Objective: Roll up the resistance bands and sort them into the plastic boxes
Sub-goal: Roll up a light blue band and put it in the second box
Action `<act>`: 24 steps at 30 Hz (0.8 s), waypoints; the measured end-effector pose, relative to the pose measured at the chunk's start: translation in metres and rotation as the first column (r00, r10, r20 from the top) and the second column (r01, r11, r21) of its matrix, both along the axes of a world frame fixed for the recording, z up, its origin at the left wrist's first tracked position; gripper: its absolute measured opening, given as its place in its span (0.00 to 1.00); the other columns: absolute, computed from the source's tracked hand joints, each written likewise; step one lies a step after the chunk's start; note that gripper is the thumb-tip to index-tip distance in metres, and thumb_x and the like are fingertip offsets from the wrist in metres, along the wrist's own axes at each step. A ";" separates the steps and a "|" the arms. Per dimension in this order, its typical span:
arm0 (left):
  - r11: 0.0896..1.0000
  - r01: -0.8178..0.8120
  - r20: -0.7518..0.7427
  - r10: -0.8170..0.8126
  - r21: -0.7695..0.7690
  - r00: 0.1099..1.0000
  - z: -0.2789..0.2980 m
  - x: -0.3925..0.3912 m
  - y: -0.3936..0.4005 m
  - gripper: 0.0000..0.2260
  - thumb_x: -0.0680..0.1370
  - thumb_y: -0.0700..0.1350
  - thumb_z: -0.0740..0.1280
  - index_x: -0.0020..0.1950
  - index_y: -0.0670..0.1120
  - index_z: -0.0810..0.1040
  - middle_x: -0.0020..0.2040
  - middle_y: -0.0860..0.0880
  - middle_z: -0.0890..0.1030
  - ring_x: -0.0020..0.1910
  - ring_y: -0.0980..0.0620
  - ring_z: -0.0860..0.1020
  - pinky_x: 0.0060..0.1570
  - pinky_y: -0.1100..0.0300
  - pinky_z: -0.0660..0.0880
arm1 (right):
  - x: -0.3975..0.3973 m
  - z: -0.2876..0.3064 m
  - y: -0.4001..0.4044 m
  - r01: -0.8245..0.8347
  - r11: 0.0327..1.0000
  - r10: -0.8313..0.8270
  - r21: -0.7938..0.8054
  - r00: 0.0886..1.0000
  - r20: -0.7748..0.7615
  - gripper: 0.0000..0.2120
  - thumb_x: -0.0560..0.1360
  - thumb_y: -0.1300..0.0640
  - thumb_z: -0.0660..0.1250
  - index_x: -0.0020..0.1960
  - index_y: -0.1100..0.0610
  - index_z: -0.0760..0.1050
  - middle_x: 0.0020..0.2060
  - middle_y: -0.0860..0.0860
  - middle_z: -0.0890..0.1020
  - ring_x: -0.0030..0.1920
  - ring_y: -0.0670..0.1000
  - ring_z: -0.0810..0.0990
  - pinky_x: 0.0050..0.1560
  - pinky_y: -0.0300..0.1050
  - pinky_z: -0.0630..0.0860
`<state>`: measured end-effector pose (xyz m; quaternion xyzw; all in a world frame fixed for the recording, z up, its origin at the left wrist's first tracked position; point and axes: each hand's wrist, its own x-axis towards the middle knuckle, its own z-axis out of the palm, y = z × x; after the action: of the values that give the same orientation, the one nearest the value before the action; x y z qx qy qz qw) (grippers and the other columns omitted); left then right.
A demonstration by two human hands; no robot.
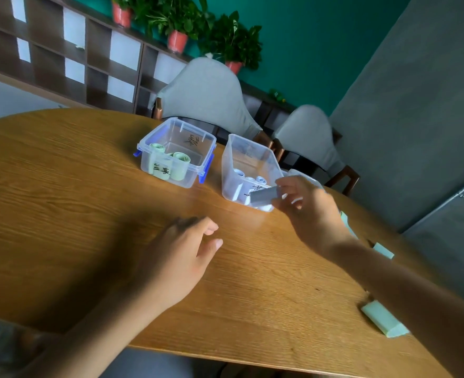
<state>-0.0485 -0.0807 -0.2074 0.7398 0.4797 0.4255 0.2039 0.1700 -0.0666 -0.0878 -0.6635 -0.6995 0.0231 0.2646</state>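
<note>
A rolled grey band is pinched between the thumb and fingertips of the right hand, held at the near rim of the right-hand box; blue-white rolls already lie inside that box, so the colour match appears to be the intended one; the left-hand box holds green rolls and is best left alone. The step in hand is judged to be the drop; the roll should be carried fully over the rim and lowered beside the other rolls before the pinch is relaxed, so that it is not allowed to spring open; a release from too high may let the coil loosen. The left hand hovers just above the tabletop, fingers loosely curled, nothing held; it could be used to steady the box. Unrolled green bands wait at the right edge, near the right forearm.
</note>
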 end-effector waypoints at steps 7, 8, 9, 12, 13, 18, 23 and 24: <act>0.997 -0.007 -0.159 0.018 0.074 0.987 -0.006 0.000 -0.003 0.09 0.79 0.53 0.66 0.56 0.52 0.79 0.51 0.58 0.82 0.53 0.55 0.77 0.51 0.56 0.77 | 0.034 0.024 0.058 0.082 0.994 -0.089 0.068 0.989 0.116 0.07 0.74 0.62 0.74 0.51 0.55 0.81 0.47 0.49 0.83 0.46 0.50 0.81 0.53 0.45 0.80; 0.997 -0.003 -0.183 0.018 0.081 0.983 -0.007 0.001 -0.002 0.09 0.79 0.53 0.66 0.55 0.52 0.79 0.50 0.58 0.82 0.52 0.55 0.77 0.50 0.56 0.76 | 0.038 0.025 0.068 0.089 0.994 -0.096 0.059 0.987 0.129 0.07 0.74 0.63 0.74 0.51 0.55 0.80 0.47 0.50 0.83 0.48 0.52 0.81 0.54 0.50 0.81; 0.996 0.001 -0.199 0.016 0.087 0.980 -0.008 0.002 -0.002 0.08 0.79 0.53 0.65 0.55 0.52 0.79 0.50 0.58 0.81 0.51 0.55 0.76 0.50 0.56 0.76 | 0.042 0.024 0.076 0.096 0.994 -0.102 0.046 0.984 0.149 0.08 0.74 0.63 0.74 0.51 0.54 0.80 0.48 0.51 0.84 0.49 0.53 0.81 0.55 0.53 0.81; 0.995 0.005 -0.223 0.016 0.096 0.975 -0.008 0.002 -0.001 0.08 0.79 0.53 0.65 0.54 0.52 0.79 0.50 0.58 0.81 0.51 0.54 0.77 0.49 0.56 0.77 | 0.050 0.019 0.100 0.119 0.993 -0.118 0.012 0.965 0.236 0.08 0.76 0.61 0.72 0.54 0.55 0.79 0.53 0.52 0.83 0.52 0.54 0.81 0.57 0.54 0.80; 0.995 0.005 -0.224 0.017 0.097 0.974 -0.008 0.002 -0.001 0.08 0.78 0.53 0.66 0.54 0.52 0.79 0.49 0.58 0.82 0.51 0.55 0.77 0.49 0.56 0.77 | 0.052 0.017 0.106 0.125 0.992 -0.124 0.012 0.958 0.258 0.08 0.76 0.61 0.72 0.55 0.56 0.78 0.54 0.53 0.82 0.53 0.55 0.81 0.56 0.53 0.80; 0.996 0.012 -0.220 0.009 0.091 0.975 -0.008 0.003 -0.002 0.08 0.78 0.53 0.66 0.54 0.53 0.80 0.50 0.58 0.82 0.52 0.56 0.78 0.48 0.58 0.78 | 0.058 0.005 0.130 0.123 0.992 -0.122 0.024 0.907 0.403 0.11 0.77 0.61 0.71 0.59 0.55 0.77 0.56 0.54 0.80 0.55 0.55 0.78 0.54 0.50 0.78; 0.995 0.013 -0.229 0.010 0.097 0.973 -0.009 0.003 -0.002 0.08 0.78 0.53 0.66 0.53 0.53 0.79 0.49 0.59 0.81 0.51 0.56 0.78 0.47 0.58 0.77 | 0.060 0.000 0.141 0.151 0.988 -0.121 -0.014 0.841 0.528 0.15 0.76 0.61 0.73 0.60 0.51 0.78 0.54 0.54 0.78 0.49 0.55 0.79 0.49 0.50 0.80; 0.995 0.013 -0.229 0.009 0.096 0.973 -0.009 0.004 -0.002 0.08 0.78 0.53 0.66 0.53 0.53 0.80 0.49 0.59 0.81 0.51 0.56 0.78 0.47 0.59 0.77 | 0.059 0.000 0.142 0.161 0.986 -0.119 -0.031 0.831 0.543 0.15 0.75 0.62 0.73 0.59 0.50 0.78 0.54 0.53 0.78 0.49 0.56 0.79 0.50 0.51 0.81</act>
<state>-0.0449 -0.0827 -0.2162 0.7934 0.4782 0.3597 0.1115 0.2293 0.0758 -0.0879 -0.7021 -0.6936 -0.1574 0.0332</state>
